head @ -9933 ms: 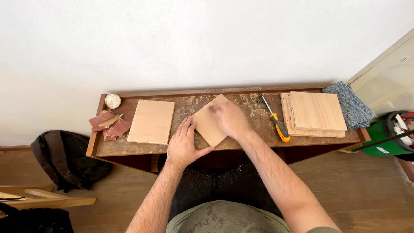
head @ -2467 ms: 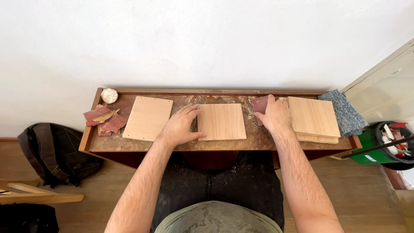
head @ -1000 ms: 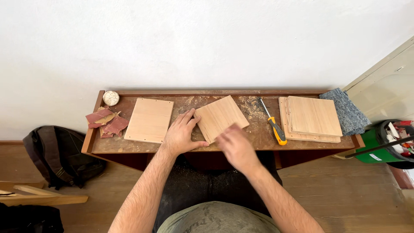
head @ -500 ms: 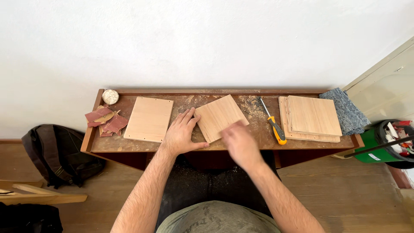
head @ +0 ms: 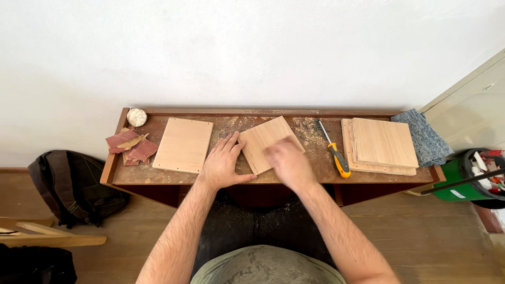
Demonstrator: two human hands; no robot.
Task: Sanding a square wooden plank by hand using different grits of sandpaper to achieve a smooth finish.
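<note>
A square light wooden panel [head: 267, 141] lies turned at an angle on the dusty brown workbench [head: 273, 176]. My left hand [head: 223, 164] rests flat against the panel's left edge, fingers spread and thumb under its near corner, bracing it. My right hand [head: 288, 163] is motion-blurred over the panel's near right edge, fingers curled down onto the wood. A reddish sandpaper scrap is no longer on the bench and is hidden under that palm.
A second panel [head: 183, 144] lies to the left, beside torn red sandpaper pieces [head: 131, 146] and a small round white object [head: 137, 117]. A yellow-handled screwdriver [head: 335, 155], stacked panels [head: 381, 145] and grey cloth [head: 423, 138] sit right. A dark bag [head: 68, 186] and green bin [head: 465, 179] stand on the floor.
My right hand took a reddish scrap from near the stack, came back, and now moves onto the angled panel. The panel has been turned from square to diagonal; my left hand stays beside it.
</note>
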